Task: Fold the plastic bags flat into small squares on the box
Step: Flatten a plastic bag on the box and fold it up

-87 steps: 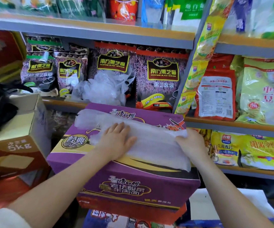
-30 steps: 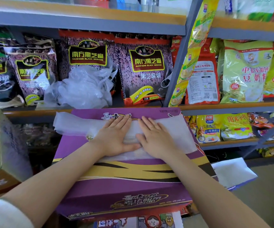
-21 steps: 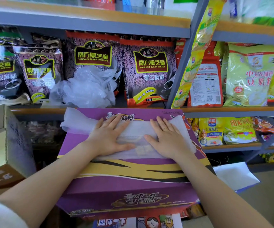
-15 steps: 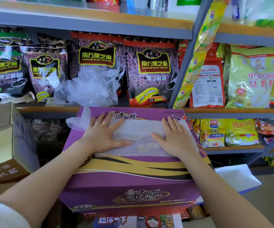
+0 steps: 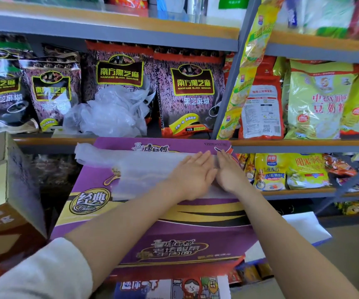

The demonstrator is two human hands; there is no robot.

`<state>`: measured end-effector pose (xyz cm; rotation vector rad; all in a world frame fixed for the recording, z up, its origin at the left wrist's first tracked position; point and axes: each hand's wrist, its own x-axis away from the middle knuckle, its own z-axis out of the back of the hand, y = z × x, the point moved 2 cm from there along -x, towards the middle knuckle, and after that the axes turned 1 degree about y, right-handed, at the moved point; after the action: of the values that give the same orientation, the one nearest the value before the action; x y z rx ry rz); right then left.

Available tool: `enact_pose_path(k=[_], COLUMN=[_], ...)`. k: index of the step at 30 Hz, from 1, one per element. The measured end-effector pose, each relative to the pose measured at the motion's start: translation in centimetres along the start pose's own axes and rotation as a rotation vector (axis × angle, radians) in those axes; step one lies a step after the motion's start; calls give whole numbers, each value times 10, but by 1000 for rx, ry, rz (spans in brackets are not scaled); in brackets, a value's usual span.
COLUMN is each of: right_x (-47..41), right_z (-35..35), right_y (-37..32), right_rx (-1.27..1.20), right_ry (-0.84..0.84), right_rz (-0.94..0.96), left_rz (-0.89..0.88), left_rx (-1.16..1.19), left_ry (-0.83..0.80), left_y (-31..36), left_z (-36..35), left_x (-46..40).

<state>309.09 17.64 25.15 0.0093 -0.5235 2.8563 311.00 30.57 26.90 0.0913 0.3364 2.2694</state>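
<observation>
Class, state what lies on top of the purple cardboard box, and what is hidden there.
A flattened translucent plastic bag lies across the purple cardboard box, both hands pressing its right end: left, right. They cover that part of the bag.

The right end of the plastic bag (image 5: 144,173) lies hidden under the left hand (image 5: 192,176) and the right hand (image 5: 228,173). Both hands are motion-blurred at the fingertips. Below the hands, the purple box (image 5: 174,238) covers most of a printed carton (image 5: 174,288), itself cut by the bottom edge.
</observation>
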Motion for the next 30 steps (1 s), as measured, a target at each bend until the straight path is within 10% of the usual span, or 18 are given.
enact_pose_path(k=[25, 30], right_x=[9, 15], right_z=[-2, -34], right_y=[-9, -93], right_rx=[375, 227], right_ry=[-13, -34], right_rz=[-53, 273], left_rz=[576, 618], left_rx=[-138, -199], left_ry=[11, -8], left_y=[-135, -130], left_z=[14, 16], left_x=[81, 80])
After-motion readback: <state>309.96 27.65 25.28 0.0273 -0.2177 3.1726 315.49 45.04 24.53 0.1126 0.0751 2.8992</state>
